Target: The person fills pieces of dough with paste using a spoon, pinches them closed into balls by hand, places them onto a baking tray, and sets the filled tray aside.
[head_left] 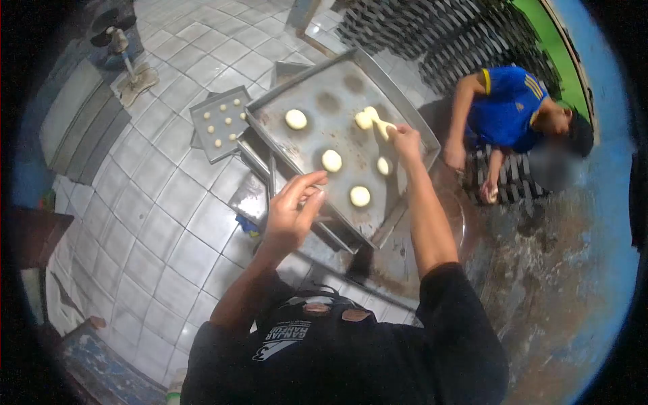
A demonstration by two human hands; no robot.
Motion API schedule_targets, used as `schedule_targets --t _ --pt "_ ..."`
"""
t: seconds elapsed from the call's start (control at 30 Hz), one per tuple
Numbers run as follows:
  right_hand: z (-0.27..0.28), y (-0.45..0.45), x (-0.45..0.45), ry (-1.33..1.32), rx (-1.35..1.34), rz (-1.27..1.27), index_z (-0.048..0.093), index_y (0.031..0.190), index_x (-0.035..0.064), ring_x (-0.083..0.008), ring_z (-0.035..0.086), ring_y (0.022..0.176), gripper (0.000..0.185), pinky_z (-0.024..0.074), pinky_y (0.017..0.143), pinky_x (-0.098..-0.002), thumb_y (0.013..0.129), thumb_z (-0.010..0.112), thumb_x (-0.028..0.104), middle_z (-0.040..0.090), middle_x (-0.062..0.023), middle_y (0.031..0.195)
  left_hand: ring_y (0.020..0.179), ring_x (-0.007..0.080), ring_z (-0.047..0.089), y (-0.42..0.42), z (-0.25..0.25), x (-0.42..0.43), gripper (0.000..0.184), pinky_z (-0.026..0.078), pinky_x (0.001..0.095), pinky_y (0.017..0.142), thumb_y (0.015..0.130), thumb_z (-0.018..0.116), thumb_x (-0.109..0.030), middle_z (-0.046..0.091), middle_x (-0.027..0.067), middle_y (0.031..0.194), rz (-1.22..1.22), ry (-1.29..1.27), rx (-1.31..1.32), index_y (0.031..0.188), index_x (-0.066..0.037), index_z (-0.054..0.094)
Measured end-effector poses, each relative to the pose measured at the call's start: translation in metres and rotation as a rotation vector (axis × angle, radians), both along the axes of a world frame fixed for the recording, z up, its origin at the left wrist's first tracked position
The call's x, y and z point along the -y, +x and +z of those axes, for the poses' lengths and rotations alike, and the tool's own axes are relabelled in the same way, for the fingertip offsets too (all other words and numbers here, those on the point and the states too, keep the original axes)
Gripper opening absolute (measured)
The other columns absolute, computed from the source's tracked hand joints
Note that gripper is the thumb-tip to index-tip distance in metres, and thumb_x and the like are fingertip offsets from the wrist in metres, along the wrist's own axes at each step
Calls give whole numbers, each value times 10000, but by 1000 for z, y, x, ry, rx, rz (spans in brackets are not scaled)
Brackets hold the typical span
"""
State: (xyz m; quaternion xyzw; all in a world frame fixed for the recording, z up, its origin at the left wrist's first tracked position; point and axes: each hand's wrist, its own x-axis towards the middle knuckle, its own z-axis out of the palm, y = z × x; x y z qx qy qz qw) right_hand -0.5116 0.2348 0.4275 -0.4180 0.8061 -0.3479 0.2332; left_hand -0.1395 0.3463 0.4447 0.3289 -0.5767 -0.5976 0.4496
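Observation:
A large metal tray [307,150] lies tilted in view, with several pale dough balls on it. My right hand [405,140] is closed on a stretched piece of dough [383,127], which reaches to a dough ball [364,120] near the tray's right side. Over the tray's left edge is my left hand [297,206], fingers apart and holding nothing. Its fingertips are just below a dough ball [331,160]. Other balls sit at the upper left [295,119], lower middle [360,196] and, smaller, at the right [384,166].
A smaller tray [226,152] with several small dough pieces stands on the tiled floor. More trays are stacked under the large one. At the right a person in a blue shirt [507,108] holds something small. Dark strips [466,40] lie behind; a fan [121,47] stands upper left.

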Motion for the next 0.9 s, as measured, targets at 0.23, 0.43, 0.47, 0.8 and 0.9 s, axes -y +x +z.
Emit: schedule_targets --t 0.23,0.43,0.47,0.8,0.9 --pt "75 96 -232 -359 -108 162 684 1114 12 -144 637 891 257 528 795 -298 895 747 131 657 -83 1022 1159 180 623 -154 -2 -74 318 504 320 995 1085 478 -155 634 111 1214 18 228 -343 1339 25 540" --pt "48 59 -374 -435 -59 -47 687 1123 -7 -151 643 900 240 525 795 -284 905 735 81 675 -102 1050 770 162 558 -238 -18 -175 286 467 326 723 1090 459 -243 604 68 845 -181 137 -79 1000 7 564" --pt "35 47 -399 -449 -48 -85 687 1123 -7 -151 643 900 240 525 795 -284 905 735 81 675 -102 1050 759 153 540 -249 -32 -192 289 455 338 711 1092 457 -248 585 68 829 -184 -62 117 973 -4 554" --pt "-28 -39 -562 -613 946 -242 624 1232 -32 -116 661 921 271 523 845 -276 995 650 97 711 -53 1027 849 95 550 -333 -81 -331 406 469 315 646 1089 450 -408 629 80 994 -473 179 183 1033 -31 591" --pt "-64 -47 -568 -522 250 -383 645 1265 -17 -86 665 796 315 543 626 -248 994 645 144 724 -75 923 886 177 629 -323 -122 -344 483 530 335 735 1034 565 -413 666 98 1042 -287 507 343 1315 -22 530"
